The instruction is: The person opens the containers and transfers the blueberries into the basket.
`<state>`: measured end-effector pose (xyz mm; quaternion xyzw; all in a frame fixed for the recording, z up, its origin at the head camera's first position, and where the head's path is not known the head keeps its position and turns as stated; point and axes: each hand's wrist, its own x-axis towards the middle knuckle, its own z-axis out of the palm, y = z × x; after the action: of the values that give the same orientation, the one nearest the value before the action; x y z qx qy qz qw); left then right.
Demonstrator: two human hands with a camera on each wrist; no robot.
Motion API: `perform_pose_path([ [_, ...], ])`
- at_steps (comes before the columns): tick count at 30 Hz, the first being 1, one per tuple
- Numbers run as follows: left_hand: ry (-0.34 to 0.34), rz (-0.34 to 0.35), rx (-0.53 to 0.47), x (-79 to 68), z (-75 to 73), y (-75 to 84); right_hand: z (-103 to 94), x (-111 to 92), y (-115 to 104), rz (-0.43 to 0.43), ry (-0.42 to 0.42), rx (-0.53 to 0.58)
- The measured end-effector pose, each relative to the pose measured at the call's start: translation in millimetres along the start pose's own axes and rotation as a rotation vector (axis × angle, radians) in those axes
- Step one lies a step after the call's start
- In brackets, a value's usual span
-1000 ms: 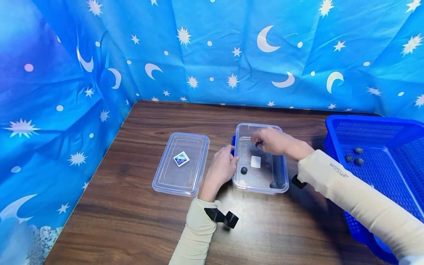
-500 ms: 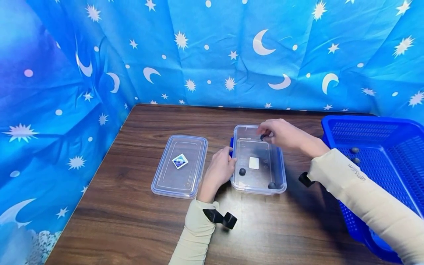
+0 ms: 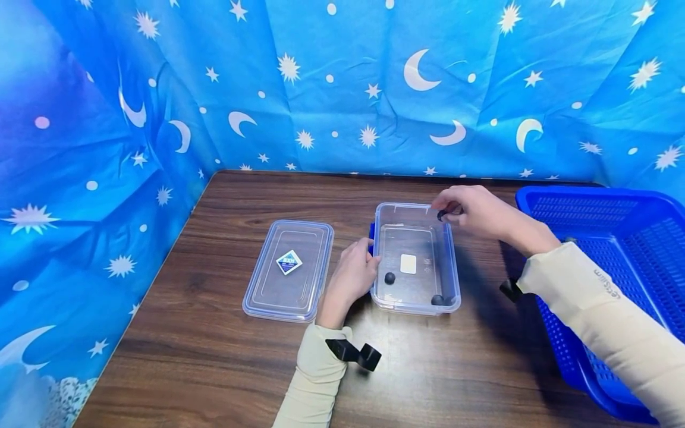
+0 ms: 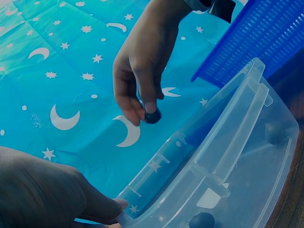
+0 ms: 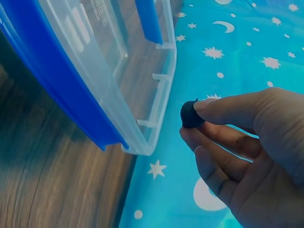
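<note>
My right hand pinches a small dark blueberry-like ball between thumb and fingertips, above the far right corner of a clear plastic box. My left hand grips the left side of the box, its thumb on the rim in the left wrist view. Inside the box lie one dark ball near the left wall and another dark ball in the near right corner. A blue clip flap hangs along the box's side in the right wrist view.
A clear lid with a blue seal and a diamond sticker lies left of the box. On the right stands a blue plastic basket, partly hidden by my right arm. A star-and-moon cloth hangs behind the wooden table.
My right hand has risen from inside the box and moved right to its far right corner, carrying the dark ball. The left hand stays on the box.
</note>
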<state>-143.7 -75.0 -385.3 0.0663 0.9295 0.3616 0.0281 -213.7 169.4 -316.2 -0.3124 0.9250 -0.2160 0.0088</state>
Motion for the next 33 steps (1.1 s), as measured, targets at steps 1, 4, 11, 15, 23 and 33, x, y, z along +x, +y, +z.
perform_pose_path([
  [1,0.000,0.000,0.001,0.0,0.0,0.1,-1.6,-1.4,1.5,0.007,0.007,-0.002],
  [4,-0.001,-0.001,0.004,-0.1,0.1,-0.2,-6.9,-6.7,3.6,0.047,0.022,0.003],
  [11,-0.008,-0.006,-0.004,0.4,0.3,0.5,-17.4,-21.5,7.9,0.123,0.039,0.007],
  [15,-0.010,-0.005,-0.003,0.2,0.3,0.7,-23.6,-31.1,13.4,0.156,0.049,0.002],
  [23,-0.016,-0.005,-0.011,-0.2,-0.1,2.0,-40.0,-57.2,27.5,0.287,0.082,-0.007],
  [33,-0.022,-0.013,-0.008,0.8,0.5,0.9,-50.1,-91.3,52.0,0.427,0.118,0.019],
])
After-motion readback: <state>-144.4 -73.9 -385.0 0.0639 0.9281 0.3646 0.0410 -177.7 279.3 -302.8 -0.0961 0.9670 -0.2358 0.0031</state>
